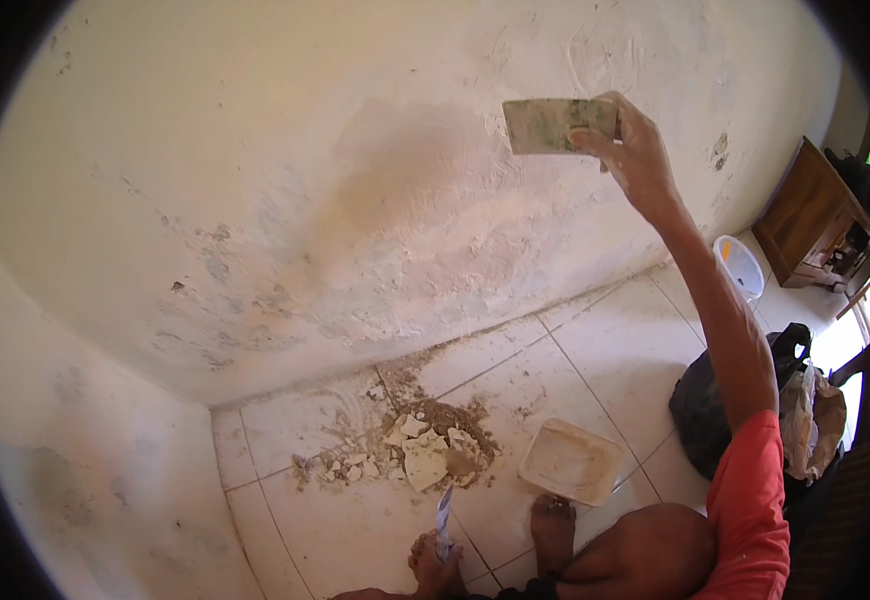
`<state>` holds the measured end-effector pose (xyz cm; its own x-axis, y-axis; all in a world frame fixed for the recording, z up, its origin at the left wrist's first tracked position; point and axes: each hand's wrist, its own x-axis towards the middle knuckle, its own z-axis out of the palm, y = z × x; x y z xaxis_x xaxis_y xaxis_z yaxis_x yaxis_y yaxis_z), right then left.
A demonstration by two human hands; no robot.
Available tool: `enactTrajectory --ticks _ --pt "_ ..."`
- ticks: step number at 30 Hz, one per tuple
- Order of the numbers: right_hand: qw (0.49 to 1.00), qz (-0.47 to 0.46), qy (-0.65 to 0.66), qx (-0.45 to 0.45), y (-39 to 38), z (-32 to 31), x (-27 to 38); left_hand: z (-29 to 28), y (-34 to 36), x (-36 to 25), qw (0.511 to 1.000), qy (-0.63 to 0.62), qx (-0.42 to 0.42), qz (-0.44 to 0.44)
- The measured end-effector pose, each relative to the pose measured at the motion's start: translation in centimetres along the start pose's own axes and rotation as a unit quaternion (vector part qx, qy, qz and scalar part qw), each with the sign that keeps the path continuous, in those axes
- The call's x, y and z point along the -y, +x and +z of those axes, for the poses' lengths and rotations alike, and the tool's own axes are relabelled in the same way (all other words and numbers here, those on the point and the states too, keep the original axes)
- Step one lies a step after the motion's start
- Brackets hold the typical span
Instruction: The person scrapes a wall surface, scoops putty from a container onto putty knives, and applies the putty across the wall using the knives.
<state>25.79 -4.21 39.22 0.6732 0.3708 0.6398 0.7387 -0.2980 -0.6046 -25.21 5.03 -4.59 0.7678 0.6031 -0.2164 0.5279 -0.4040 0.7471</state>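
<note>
My right hand [627, 150] is raised against the pale wall, fingers and thumb closed on a flat rectangular scraper [545, 125] with a greyish-green, smeared face. The scraper is at or close to the wall surface; I cannot tell if it touches. Low in the picture, my left hand [435, 565] is closed around a narrow blue-and-white thing [443, 515] that points up; its kind does not show. The wall [425, 200] bears a damp brownish patch, rough smears and peeling spots.
Broken plaster pieces [425, 458] and brown debris lie on the white tiled floor [345, 530]. Beside them is a shallow rectangular tray [610, 470] with residue, near my bare foot [553, 525]. At right are a black bag [695, 410], a white bucket [745, 270] and a wooden cabinet [805, 215].
</note>
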Motion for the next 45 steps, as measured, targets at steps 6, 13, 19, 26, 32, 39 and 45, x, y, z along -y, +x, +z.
enactTrajectory --ticks 6,13,19,26,32,39,45 --pt "0.996 -0.068 -0.057 0.014 3.4 0.2 -0.9 0.1 0.3 0.8 0.999 0.008 0.018 -0.033" --pt "0.979 -0.153 -0.121 0.059 6.6 -0.4 0.3 0.7 0.4 1.5 0.999 0.001 -0.015 -0.029" --pt "0.947 -0.154 -0.258 0.115 7.9 0.4 2.2 0.4 0.5 0.6 0.999 0.0 -0.013 -0.032" --pt "0.921 -0.273 -0.277 0.008 8.7 0.7 2.0 -0.1 0.6 -0.6 0.998 0.014 0.011 -0.066" --pt "0.941 -0.241 -0.234 -0.049 8.4 -1.9 4.1 -0.2 0.6 0.0 0.998 -0.002 0.004 -0.057" --pt "0.983 -0.086 -0.115 -0.116 5.0 -5.3 0.3 0.2 0.4 0.2 1.0 -0.003 -0.009 -0.026" --pt "0.968 0.056 0.197 -0.143 -1.3 1.8 -1.0 0.2 0.8 0.9 0.998 0.022 0.012 -0.057"
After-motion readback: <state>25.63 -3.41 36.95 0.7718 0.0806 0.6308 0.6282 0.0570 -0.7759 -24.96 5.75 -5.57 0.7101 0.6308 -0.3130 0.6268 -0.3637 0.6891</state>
